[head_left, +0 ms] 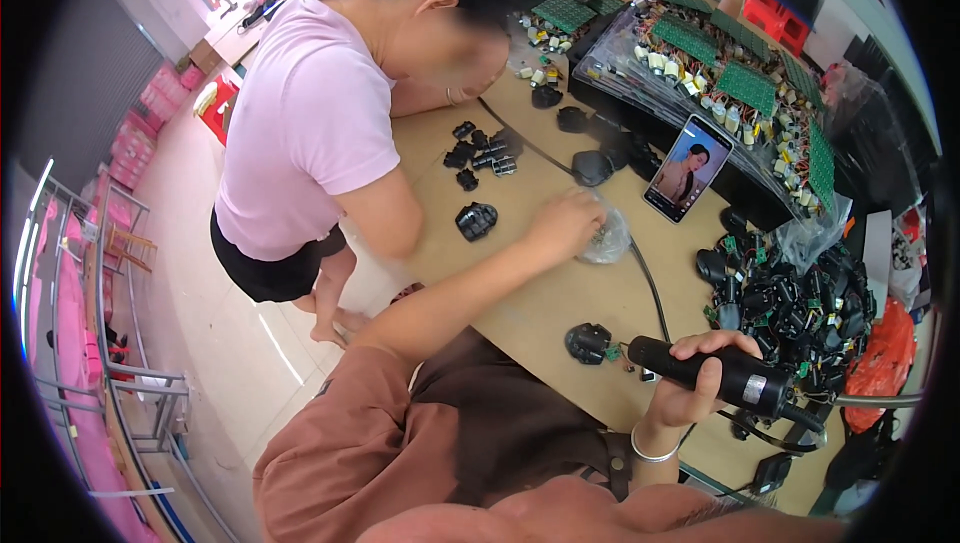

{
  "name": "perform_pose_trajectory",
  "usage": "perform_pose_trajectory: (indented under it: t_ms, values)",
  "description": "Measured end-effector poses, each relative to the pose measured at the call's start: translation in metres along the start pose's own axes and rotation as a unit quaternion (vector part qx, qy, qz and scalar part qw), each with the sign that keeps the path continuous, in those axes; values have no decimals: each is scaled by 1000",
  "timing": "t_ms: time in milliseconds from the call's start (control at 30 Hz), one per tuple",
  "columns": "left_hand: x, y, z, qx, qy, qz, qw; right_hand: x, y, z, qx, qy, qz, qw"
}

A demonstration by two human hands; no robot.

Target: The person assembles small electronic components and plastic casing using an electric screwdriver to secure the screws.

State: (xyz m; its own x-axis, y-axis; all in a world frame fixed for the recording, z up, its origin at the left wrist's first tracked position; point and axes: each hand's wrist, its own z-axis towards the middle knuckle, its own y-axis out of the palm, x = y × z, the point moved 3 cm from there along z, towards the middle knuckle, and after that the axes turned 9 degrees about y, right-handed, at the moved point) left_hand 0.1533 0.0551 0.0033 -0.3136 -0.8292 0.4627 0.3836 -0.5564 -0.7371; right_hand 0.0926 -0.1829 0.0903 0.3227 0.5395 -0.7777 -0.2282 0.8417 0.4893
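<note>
My right hand (pixel 705 383) is wrapped round a black electric screwdriver (pixel 680 363), held level with its tip to the left. Just left of that tip lies a black plastic housing (pixel 583 343) with a small green circuit board (pixel 612 351) at its edge. My left hand (pixel 567 228) reaches across the table, its fingers curled down at a clear plastic dish or bag (pixel 612 243) of small parts. What those fingertips hold is hidden. A black cable (pixel 648 283) runs over the tabletop past the clear dish.
A phone (pixel 690 168) leans upright against a black crate (pixel 620 93) heaped with green boards and wired parts. Many black assemblies (pixel 790 303) are piled at right, beside a red bag (pixel 880 353). Black housings (pixel 485 155) lie farther left, near a person in pink (pixel 310 103).
</note>
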Motion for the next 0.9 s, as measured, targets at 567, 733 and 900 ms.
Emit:
perform_pose_trajectory:
  t_ms: [567,733,900]
  values:
    - [100,-22,-72,-16,-138,-498,856,-19,0,-10,7,-13,85,996]
    - [122,-12,-104,-89,-171,-698,690,-51,23,-32,-85,-49,61,993]
    - [123,-12,-110,-114,-167,-713,671,-48,24,-37,-14,-21,53,998]
